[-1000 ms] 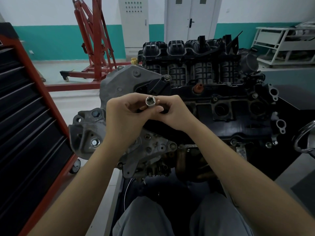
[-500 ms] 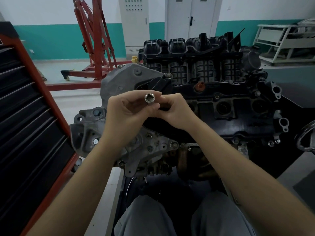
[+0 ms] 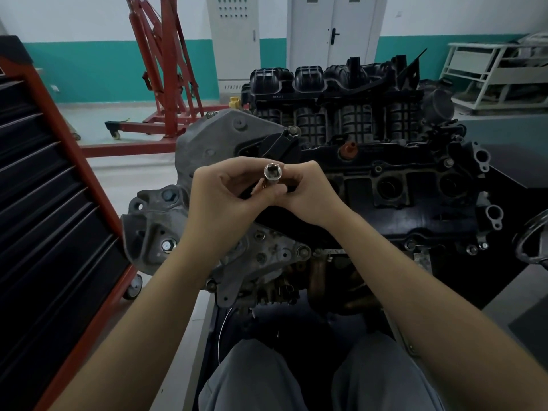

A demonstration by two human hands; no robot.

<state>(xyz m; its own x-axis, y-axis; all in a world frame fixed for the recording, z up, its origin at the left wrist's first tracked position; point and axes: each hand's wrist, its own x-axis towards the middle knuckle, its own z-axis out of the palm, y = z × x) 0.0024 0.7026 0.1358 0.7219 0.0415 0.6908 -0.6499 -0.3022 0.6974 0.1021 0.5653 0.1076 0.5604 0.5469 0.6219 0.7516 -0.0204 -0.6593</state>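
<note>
A shiny metal socket (image 3: 273, 172) with its open end facing me is held upright between both hands, in front of a dark engine (image 3: 370, 173). My left hand (image 3: 221, 200) curls its fingers and thumb around the socket's lower stem from the left. My right hand (image 3: 305, 194) pinches the same stem from the right, its fingers partly hidden behind the left hand. The lower part of the socket is hidden by my fingers.
A red and black tool cabinet (image 3: 50, 232) stands close at the left. A red engine hoist (image 3: 166, 72) is behind it on the floor. A white rack (image 3: 498, 72) sits at the far right. A grey metal bracket (image 3: 213, 143) covers the engine's left end.
Both hands with the socket have risen slightly and the socket is tilted more upright. The grip looks the same.
</note>
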